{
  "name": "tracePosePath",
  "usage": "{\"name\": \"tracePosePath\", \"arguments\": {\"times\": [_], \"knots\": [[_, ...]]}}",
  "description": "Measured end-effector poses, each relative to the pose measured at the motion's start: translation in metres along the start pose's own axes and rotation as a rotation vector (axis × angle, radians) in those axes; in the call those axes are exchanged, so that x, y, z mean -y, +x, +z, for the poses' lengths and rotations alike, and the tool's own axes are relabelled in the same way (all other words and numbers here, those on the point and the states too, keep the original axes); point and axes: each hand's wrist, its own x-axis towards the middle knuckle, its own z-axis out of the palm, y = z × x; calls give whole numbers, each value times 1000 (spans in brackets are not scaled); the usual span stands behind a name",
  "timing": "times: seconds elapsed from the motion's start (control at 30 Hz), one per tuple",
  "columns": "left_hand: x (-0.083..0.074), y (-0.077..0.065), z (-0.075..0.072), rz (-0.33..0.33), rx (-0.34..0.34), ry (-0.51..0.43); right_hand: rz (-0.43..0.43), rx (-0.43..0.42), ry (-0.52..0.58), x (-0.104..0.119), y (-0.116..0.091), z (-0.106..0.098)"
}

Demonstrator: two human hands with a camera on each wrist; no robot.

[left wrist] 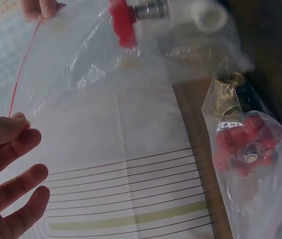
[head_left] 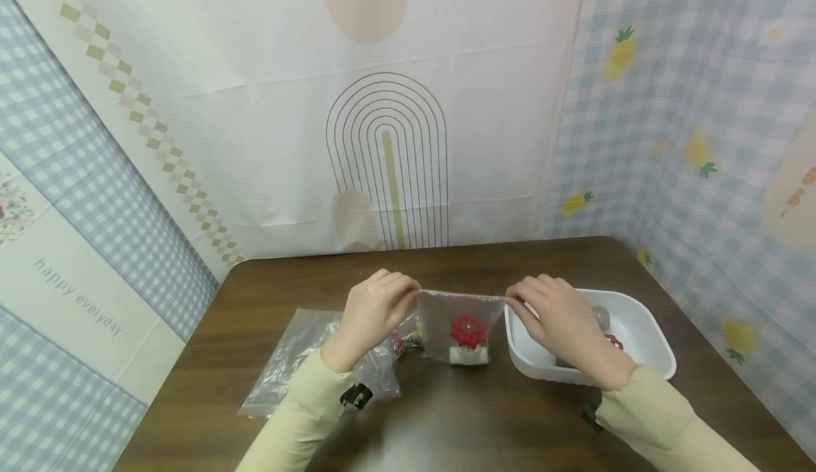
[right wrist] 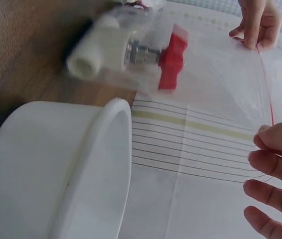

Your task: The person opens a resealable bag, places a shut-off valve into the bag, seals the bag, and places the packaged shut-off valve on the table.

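Note:
A clear zip bag [head_left: 436, 323] hangs between both hands, its red-lined top edge stretched taut. Inside it, at the bottom, sits a white plastic pipe valve [head_left: 468, 354] with a red handwheel [head_left: 468, 331]. My left hand [head_left: 376, 309] pinches one top corner between thumb and forefinger; the other fingers are spread in the left wrist view. At the opposite corner my right hand [head_left: 561, 316] pinches the bag the same way. A second bagged valve, brass with a red handwheel [left wrist: 245, 144], lies beside the left hand.
Right of the bag stands a white plastic basin [head_left: 650, 330] holding another red-wheeled piece [head_left: 614, 341], partly hidden by the right arm. Flat clear bags [head_left: 287, 358] lie on the brown wooden table [head_left: 459, 422] at left. Patterned cloth hangs behind.

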Motion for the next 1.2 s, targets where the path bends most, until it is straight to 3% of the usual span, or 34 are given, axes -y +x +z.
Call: {"name": "tracePosePath", "arguments": {"times": [0.23, 0.4, 0.63, 0.8, 0.97, 1.2], "knots": [[6, 10, 11, -15, 18, -26, 61, -10, 1, -10, 0, 5], [0, 4, 10, -20, 32, -65, 65, 7, 22, -6, -8, 0], [-16, -14, 0, 38, 38, -146, 18, 5, 56, 10, -28, -11], [-27, -32, -8, 105, 42, -190, -69, -6, 93, 22, -47, -15], [-39, -47, -15, 187, 119, -193, -147, -5, 148, 32, -67, -16], [-52, -70, -20, 277, 181, -145, -160, 73, 202, 46, -93, -12]]}}
